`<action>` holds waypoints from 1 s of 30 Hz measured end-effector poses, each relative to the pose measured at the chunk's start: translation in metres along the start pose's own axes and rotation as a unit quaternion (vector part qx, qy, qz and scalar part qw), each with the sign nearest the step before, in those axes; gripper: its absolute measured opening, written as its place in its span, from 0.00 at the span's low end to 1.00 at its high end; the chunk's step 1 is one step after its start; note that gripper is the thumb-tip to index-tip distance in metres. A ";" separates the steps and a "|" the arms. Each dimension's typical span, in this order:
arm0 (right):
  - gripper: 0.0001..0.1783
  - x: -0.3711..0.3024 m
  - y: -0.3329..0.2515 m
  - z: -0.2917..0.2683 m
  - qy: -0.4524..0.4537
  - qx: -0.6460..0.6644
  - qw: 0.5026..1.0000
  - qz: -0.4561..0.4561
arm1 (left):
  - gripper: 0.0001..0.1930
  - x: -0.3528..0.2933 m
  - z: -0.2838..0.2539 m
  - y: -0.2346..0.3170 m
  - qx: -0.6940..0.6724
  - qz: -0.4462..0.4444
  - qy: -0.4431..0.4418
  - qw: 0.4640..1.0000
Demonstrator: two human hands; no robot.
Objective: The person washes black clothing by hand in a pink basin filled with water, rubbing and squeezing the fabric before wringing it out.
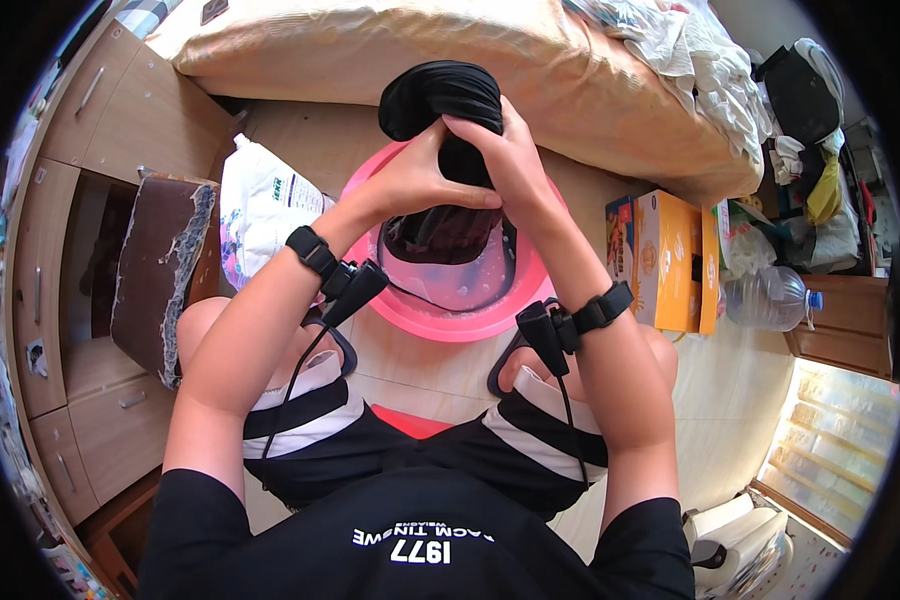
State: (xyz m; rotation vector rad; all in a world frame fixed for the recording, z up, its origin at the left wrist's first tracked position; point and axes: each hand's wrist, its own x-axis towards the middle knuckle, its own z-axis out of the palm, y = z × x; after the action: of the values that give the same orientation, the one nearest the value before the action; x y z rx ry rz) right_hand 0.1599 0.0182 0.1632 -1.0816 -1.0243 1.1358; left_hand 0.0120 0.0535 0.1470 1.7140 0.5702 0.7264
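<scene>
A wet black cloth (438,92), bunched and twisted, is gripped by both of my hands over a pink basin (450,328). My left hand (417,184) clasps its middle from the left, thumb stretched across toward the other hand. On the right side, my right hand (507,155) wraps around the same bunch. One end of the cloth curls over above my hands; the lower part hangs into the basin, among soapy water (440,285). Fingers behind the cloth are hidden. A strap with a black device sits on each wrist.
A white plastic bag (268,205) stands left of the basin, beside a worn brown box-like seat (160,265). To the right are an orange carton (667,262) and a large clear bottle (770,298). A bed (450,45) edges the far side; wooden cabinets (105,110) line the left.
</scene>
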 end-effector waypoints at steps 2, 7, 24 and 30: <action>0.24 -0.001 -0.003 0.003 -0.018 -0.023 1.000 -0.004 | 0.48 -0.001 -0.001 -0.004 0.026 0.008 0.014 1.000; 0.26 -0.007 -0.001 0.008 -0.022 -0.140 0.988 -0.059 | 0.44 0.000 0.015 -0.029 0.038 0.045 0.088 0.994; 0.56 -0.061 0.032 0.009 -0.017 -0.484 0.854 -0.191 | 0.05 0.008 0.021 -0.031 -0.225 -0.076 0.294 0.926; 0.67 -0.057 0.054 0.025 0.071 -0.499 0.845 -0.181 | 0.03 0.017 0.030 -0.003 -0.365 -0.085 0.331 0.866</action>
State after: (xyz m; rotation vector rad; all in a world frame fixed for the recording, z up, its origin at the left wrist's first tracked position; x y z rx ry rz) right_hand 0.1181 -0.0305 0.1105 -1.6369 -1.6729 0.1351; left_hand 0.0456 0.0460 0.1423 0.6732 0.7690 1.2221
